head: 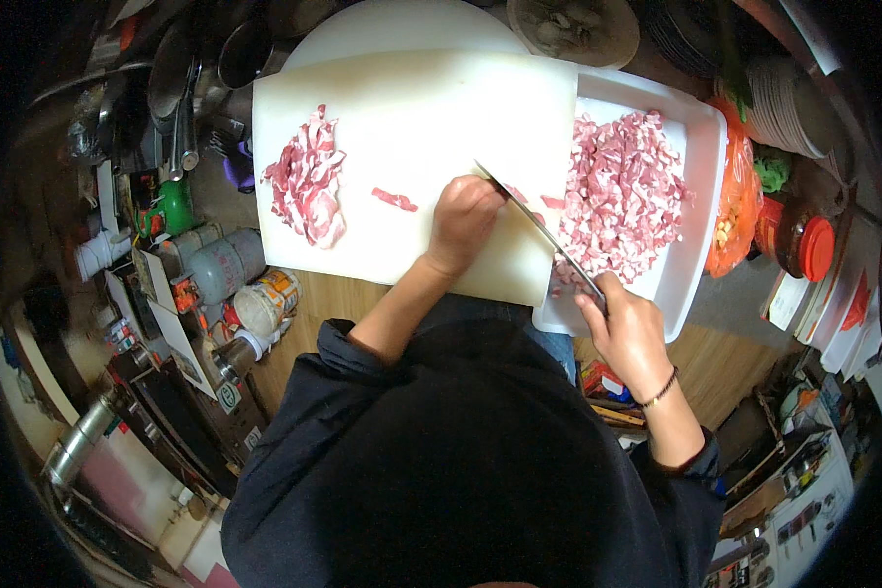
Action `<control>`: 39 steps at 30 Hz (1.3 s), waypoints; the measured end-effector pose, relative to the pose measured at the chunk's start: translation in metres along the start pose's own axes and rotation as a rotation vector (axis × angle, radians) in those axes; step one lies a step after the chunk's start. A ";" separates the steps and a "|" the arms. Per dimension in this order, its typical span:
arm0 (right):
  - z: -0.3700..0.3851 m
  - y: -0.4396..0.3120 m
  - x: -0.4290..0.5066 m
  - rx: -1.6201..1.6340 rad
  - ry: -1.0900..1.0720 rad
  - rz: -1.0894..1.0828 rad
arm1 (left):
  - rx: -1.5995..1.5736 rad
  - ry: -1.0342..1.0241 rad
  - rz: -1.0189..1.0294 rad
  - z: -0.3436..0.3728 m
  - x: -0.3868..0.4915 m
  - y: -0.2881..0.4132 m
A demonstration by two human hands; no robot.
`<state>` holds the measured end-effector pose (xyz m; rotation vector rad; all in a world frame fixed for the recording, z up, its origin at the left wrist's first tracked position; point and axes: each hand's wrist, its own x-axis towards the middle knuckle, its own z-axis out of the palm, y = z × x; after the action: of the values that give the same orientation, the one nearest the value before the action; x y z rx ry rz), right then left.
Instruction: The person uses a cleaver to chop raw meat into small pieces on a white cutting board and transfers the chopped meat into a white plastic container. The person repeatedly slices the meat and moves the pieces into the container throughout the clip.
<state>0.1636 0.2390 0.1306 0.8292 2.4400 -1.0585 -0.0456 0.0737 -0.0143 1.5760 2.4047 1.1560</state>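
My right hand [625,323] grips the handle of a kitchen knife [551,237], its blade slanting up and left over a white cutting board [404,95]. Against the blade, my left hand [469,217] rests on the board with fingers curled; whatever lies under them is hidden. Small bits of raw meat [514,192] show just past the blade. One meat strip [395,199] lies left of my left hand. A pile of sliced raw meat [309,184] sits at the board's left side. Diced meat [621,195] fills much of a white plastic tray [698,213] on the right.
Behind the board is a round white board [404,29], with a bowl [575,29] at its right. An orange plastic bag [739,191], a red-lidded jar [816,248] and stacked plates [783,106] stand right of the tray. Pans [173,81] and a gas canister [228,264] are leftward.
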 end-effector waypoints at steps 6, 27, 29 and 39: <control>0.033 -0.028 0.074 0.049 0.139 -0.220 | 0.052 -0.018 0.029 -0.008 0.001 0.004; 0.050 0.074 -0.039 0.607 0.334 0.303 | -0.321 0.023 -0.393 -0.067 0.015 0.023; 0.059 0.075 -0.038 0.755 0.335 0.248 | -0.258 -0.122 -0.256 -0.044 0.031 0.026; 0.073 0.045 -0.004 1.128 -0.061 0.264 | 0.157 -0.097 0.062 -0.038 0.014 -0.008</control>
<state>0.2018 0.2078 0.0605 1.3175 1.4506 -2.2912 -0.0741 0.0626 0.0135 1.7191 2.4535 0.8947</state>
